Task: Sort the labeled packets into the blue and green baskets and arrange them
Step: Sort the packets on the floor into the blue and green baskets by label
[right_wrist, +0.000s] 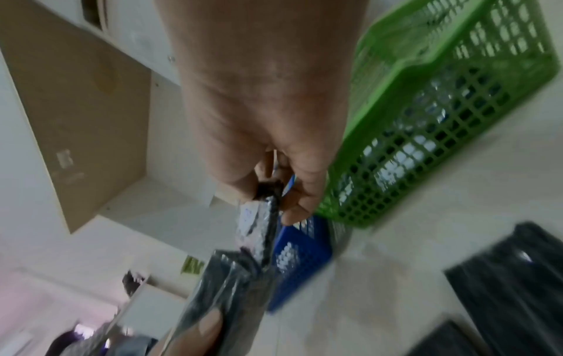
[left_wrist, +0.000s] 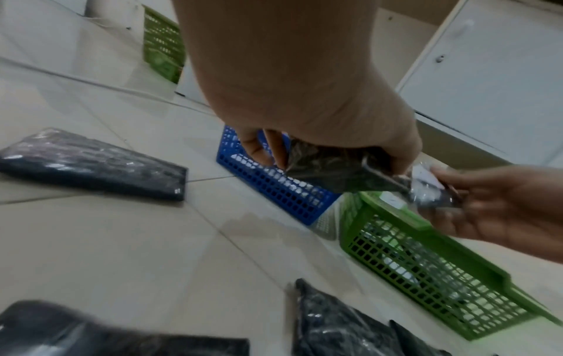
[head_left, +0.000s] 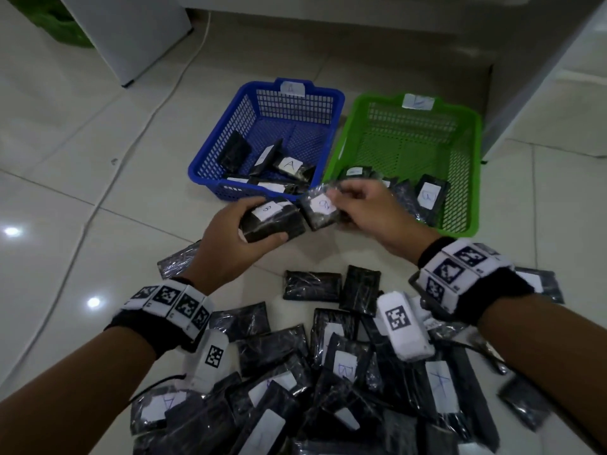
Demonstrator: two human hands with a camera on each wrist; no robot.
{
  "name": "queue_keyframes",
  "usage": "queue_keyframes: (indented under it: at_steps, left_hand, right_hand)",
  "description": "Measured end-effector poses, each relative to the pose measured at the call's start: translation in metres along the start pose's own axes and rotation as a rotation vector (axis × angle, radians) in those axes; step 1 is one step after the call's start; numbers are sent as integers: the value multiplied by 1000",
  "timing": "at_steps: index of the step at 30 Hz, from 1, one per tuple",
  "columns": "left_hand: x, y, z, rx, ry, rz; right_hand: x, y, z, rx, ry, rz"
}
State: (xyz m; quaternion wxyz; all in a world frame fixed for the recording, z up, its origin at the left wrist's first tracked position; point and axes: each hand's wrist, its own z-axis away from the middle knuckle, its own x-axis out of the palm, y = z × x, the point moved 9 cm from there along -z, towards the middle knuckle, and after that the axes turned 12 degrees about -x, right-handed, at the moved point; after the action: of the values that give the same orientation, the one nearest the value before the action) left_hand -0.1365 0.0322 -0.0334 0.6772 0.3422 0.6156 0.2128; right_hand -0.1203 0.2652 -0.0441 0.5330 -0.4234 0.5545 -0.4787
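Observation:
My left hand (head_left: 254, 224) grips a small stack of black wrapped packets (head_left: 274, 221) with a white label on top, just in front of the blue basket (head_left: 210, 152). Beside it, my right hand (head_left: 341, 208) pinches one labeled packet (head_left: 320, 208) by its edge, near the front left corner of the green basket (head_left: 476, 159). In the wrist views the stack (left_wrist: 329, 168) and the single packet (right_wrist: 259, 224) almost touch. Each basket holds several packets at its near end; one in the blue basket reads A (head_left: 289, 165). A large pile of packets (head_left: 328, 372) covers the floor under my forearms.
Both baskets stand side by side on the tiled floor against white cabinets (head_left: 542, 77). A white cable (head_left: 154, 103) runs across the floor at the left. Another green basket (head_left: 59, 24) sits far back left, behind a white unit (head_left: 131, 34). One loose packet (left_wrist: 97, 166) lies to the left.

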Motion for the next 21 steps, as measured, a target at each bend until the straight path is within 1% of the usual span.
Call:
queue_keyframes:
  at_steps: [1, 2, 3, 5, 6, 8, 9, 11, 13, 15, 16, 17, 18, 19, 20, 21]
  left_hand:
    - [1, 14, -5, 43, 3, 0]
    - [3, 25, -12, 69, 4, 13]
    - [8, 38, -21, 92, 3, 31]
    - [21, 64, -38, 132, 21, 33]
    - [32, 77, -49, 146, 26, 23]
    - [60, 100, -64, 167, 17, 0]
    - [73, 111, -70, 181, 18, -9]
    - [98, 131, -82, 204, 16, -20]
    - [121, 142, -91, 204, -21, -67]
    - [146, 139, -100, 157, -147, -151]
    - [154, 136, -100, 145, -201, -194]
    - [155, 135, -98, 161, -204, -227]
    - [148, 135, -92, 198, -155, -250]
    - [135, 138, -83, 261, -62, -262]
    - [121, 140, -71, 337, 30, -268]
    - [107, 140, -55, 418, 85, -259]
  right_hand:
    - [-22, -8, -5, -21, 66, -6]
    - [-48, -11, -11, -29, 167, 12]
    - [-79, -10, -16, -28, 297, 52]
    - [-129, -7, -17, 6, 517, 110]
    - [-147, -1, -15, 32, 586, 74]
    - [-166, 16, -12, 97, 668, -10]
    - [-170, 25, -13, 109, 693, -13]
    - [-175, 35, -12, 105, 734, 74]
    - [-175, 38, -18, 105, 688, 270]
    - [-165, 33, -23, 91, 525, 483]
    - [-160, 25, -22, 46, 453, 583]
    - [-154, 14, -20, -33, 405, 668]
    - [-145, 0, -14, -124, 375, 710]
    - [-135, -13, -7, -212, 343, 717]
    - [-120, -24, 0, -294, 287, 714]
    - [-102, -31, 7, -358, 206, 711]
